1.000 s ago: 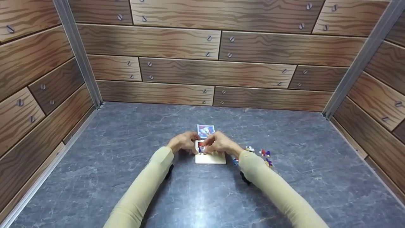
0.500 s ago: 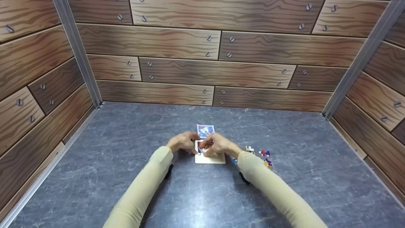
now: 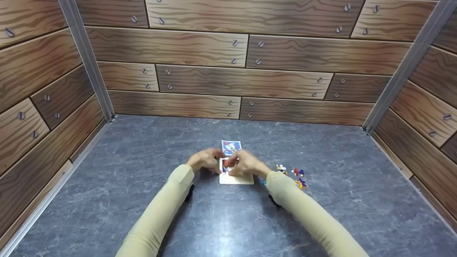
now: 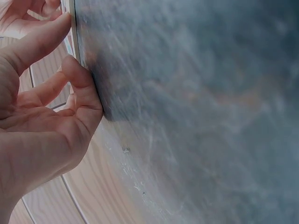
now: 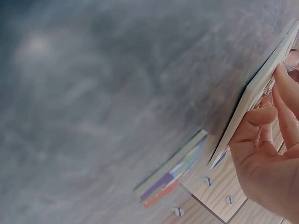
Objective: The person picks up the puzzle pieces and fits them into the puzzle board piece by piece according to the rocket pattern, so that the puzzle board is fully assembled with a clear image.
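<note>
My left hand (image 3: 207, 159) is at the left side of a small wooden puzzle tray (image 3: 237, 180). In the left wrist view its straight thumb and curled index finger (image 4: 77, 72) meet the tray's edge (image 4: 74, 42). My right hand (image 3: 246, 163) reaches over the tray from the right. Its thumb and index finger are a little apart around a jigsaw piece (image 3: 229, 169) in the tray's upper left part, where red and purple printing shows. The fingers hide much of the piece. Seen from the right wrist, the fingers bend down over the tray (image 5: 240, 114).
Just beyond the tray lies a picture card (image 3: 231, 147) with a white cartoon figure on blue. Several loose jigsaw pieces (image 3: 301, 183) lie right of the tray, partly behind the right sleeve (image 3: 285, 184). Wood-print walls (image 3: 171, 105) enclose the grey table (image 3: 160, 139).
My right thumb has shifted slightly left and toward me, widening its distance from the index finger. The left hand keeps its place at the tray's edge.
</note>
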The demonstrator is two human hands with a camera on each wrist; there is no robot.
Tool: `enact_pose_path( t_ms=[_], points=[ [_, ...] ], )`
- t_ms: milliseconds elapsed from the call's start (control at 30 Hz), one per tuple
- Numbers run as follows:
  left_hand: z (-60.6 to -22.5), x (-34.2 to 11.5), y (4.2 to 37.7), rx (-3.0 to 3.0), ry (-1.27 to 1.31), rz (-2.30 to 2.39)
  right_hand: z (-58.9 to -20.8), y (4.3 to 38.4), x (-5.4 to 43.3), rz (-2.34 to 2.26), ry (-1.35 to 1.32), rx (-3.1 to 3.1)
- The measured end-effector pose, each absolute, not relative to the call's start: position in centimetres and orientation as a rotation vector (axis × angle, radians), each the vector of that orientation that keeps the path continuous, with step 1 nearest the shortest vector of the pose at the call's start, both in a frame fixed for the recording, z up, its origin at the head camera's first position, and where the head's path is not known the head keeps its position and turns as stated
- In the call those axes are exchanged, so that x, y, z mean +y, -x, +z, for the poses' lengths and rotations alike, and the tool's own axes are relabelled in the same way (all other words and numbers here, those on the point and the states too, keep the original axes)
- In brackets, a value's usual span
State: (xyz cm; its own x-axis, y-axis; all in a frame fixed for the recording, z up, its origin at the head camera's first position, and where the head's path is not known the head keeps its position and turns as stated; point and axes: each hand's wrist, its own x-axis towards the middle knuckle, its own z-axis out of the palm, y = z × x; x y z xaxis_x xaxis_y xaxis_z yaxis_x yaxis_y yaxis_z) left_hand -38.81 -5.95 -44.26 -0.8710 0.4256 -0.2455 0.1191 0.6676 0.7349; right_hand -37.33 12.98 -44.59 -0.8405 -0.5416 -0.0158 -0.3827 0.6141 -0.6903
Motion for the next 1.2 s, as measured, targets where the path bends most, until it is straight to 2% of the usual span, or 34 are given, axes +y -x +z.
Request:
enact_pose_path(
  t_ms=[1200],
  points=[
    [-44.30, -6.28, 38.50, 2.419, -0.456, 1.137, -44.53, 37.21, 12.73, -0.932, 0.819, 2.704]
  ],
)
